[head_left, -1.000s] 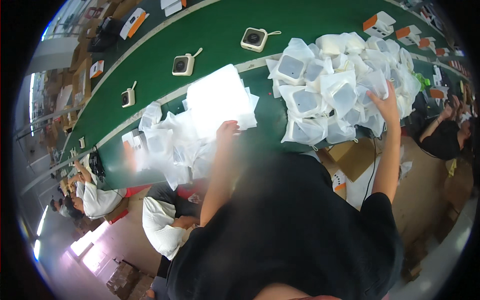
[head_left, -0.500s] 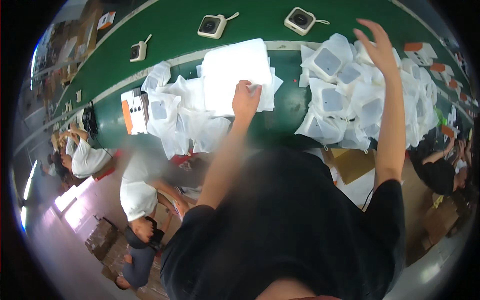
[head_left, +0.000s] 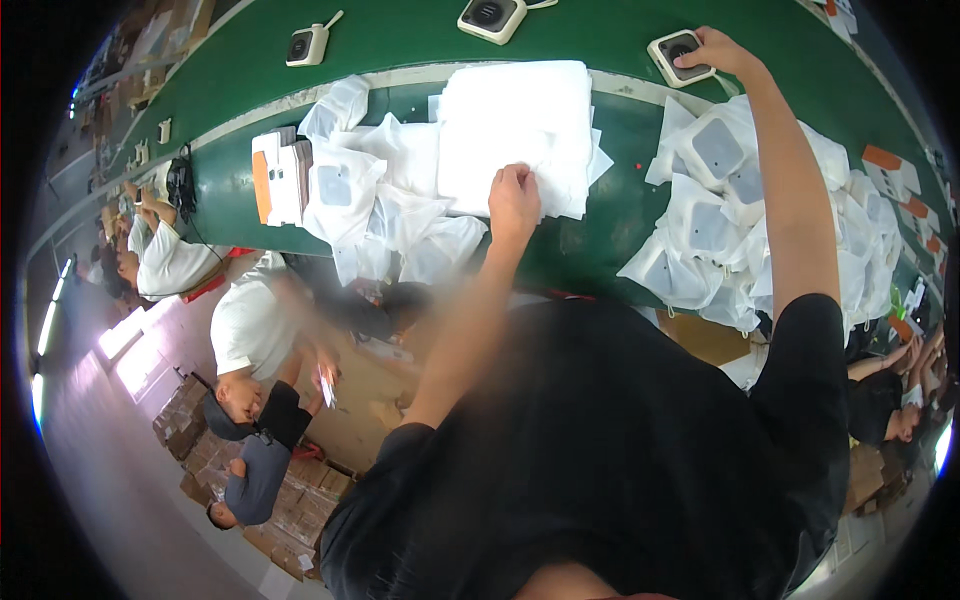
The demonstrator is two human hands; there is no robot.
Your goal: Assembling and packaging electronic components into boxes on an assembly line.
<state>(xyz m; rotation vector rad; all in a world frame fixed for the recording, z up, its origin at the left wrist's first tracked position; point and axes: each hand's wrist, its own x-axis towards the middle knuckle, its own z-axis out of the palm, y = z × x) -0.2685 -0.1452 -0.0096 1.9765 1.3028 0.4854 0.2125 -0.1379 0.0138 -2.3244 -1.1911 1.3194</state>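
My right hand (head_left: 728,55) grips a small cream square device (head_left: 672,62) with a dark round face, thumb on its front and fingers over its right side. It sits at the green belt's near edge. My left hand (head_left: 515,205) is closed, fingertips pinching a thin white bag at the lower edge of a stack of white bags (head_left: 520,110). Two more such devices lie on the belt: one device (head_left: 492,16) beyond the stack, another device (head_left: 307,45) farther left, each with a strap.
Bagged devices are heaped on the right (head_left: 712,228), and more bagged devices (head_left: 345,190) lie left of the stack. White and orange boxes (head_left: 280,180) stand at the left end; similar boxes (head_left: 892,172) lie far right. A co-worker in a white shirt (head_left: 245,318) is at lower left.
My right hand has come down onto a device on the belt. My left hand's fingers have closed tighter at the stack's lower edge. The view has shifted.
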